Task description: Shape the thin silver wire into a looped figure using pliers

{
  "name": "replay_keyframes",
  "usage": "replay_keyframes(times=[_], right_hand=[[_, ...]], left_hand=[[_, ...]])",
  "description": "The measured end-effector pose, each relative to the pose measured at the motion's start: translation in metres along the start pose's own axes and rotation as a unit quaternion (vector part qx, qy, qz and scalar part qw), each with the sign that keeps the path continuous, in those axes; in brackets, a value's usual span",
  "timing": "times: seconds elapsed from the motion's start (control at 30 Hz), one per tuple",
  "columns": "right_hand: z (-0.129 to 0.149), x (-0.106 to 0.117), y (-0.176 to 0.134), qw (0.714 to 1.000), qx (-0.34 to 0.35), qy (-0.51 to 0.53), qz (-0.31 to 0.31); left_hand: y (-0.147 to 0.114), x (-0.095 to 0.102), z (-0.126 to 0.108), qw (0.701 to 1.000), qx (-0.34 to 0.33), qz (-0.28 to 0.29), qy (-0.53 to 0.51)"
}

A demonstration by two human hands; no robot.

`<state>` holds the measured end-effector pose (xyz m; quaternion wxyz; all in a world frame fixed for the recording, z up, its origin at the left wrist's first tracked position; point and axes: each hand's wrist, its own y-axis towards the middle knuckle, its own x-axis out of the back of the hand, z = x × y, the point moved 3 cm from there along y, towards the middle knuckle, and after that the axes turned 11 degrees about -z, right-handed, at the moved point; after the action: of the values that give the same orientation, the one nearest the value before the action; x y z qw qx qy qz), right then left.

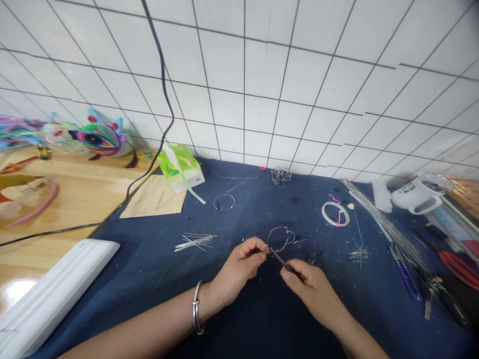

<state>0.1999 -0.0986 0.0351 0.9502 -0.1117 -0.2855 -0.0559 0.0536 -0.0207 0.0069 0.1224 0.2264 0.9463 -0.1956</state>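
Note:
My left hand (245, 262), a silver bangle on its wrist, is closed in a pinch at the middle of the blue cloth. A thin wire loop with small beads (287, 242) extends just beyond its fingertips; whether the fingers grip its end is too small to tell. Wrapped in the fingers of my right hand (312, 289) is a slim dark pointed tool (279, 258), its tip touching the spot where my left fingertips meet. Further back lies another beaded wire ring (224, 202). Left of my left hand are several short straight wires (195, 241).
On the right are a spool ring (336, 214), a bundle of long wires (374, 214), purple-handled scissors (407, 279) and a white mug (421, 194). A wire tangle (281, 175) sits by the wall. Leftward are a green tissue pack (180, 164), a black cable (162, 75) and a white bar (56, 294).

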Motion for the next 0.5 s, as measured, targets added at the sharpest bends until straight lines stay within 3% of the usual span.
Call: replay_keyframes(times=[0.3,0.5], right_hand=[[-0.0034,-0.0001,0.0021,1.000,0.006,-0.017,-0.012],[-0.0012,0.0057,0.0001,0.982,0.072,-0.161,-0.070]], left_hand=[[-0.0010,0.0008,0.0045,1.000,0.020,0.010,0.016],[0.0001,0.0017,0.0038,1.000,0.022,0.002,0.010]])
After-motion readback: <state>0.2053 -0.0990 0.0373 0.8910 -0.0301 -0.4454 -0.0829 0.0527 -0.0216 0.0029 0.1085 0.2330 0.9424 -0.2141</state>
